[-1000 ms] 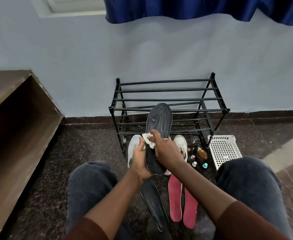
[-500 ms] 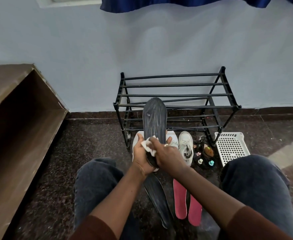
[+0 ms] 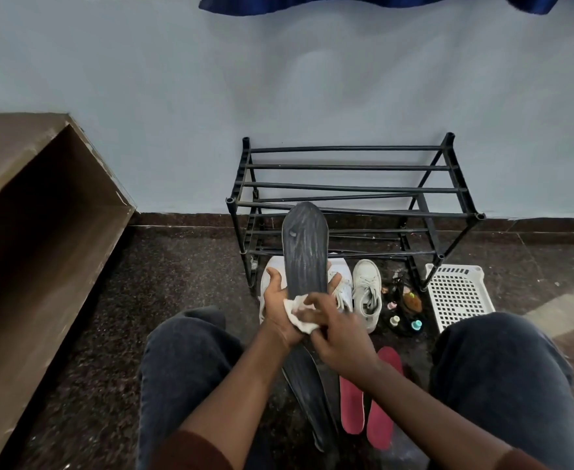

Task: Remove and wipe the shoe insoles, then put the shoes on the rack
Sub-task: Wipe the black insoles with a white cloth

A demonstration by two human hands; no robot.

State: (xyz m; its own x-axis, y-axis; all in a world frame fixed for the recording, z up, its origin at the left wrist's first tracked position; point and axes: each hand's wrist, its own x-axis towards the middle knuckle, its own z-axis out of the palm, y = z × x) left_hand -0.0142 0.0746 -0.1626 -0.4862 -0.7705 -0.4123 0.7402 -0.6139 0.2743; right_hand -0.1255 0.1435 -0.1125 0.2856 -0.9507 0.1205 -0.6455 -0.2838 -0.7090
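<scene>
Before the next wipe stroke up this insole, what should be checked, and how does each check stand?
1. Left hand grips the black insole: ok.
2. Right hand presses the cloth on the insole: ok.
3. Insole surface above the cloth is bare for the stroke: ok.
4. Rack has free bars for shoes: ok.
5. White shoe waits on the floor by the rack: ok.
6. Insole already clean: cannot tell.

Dark ribbed insole point(image 3: 305, 252) held upright before black rack point(image 3: 353, 188).
</scene>
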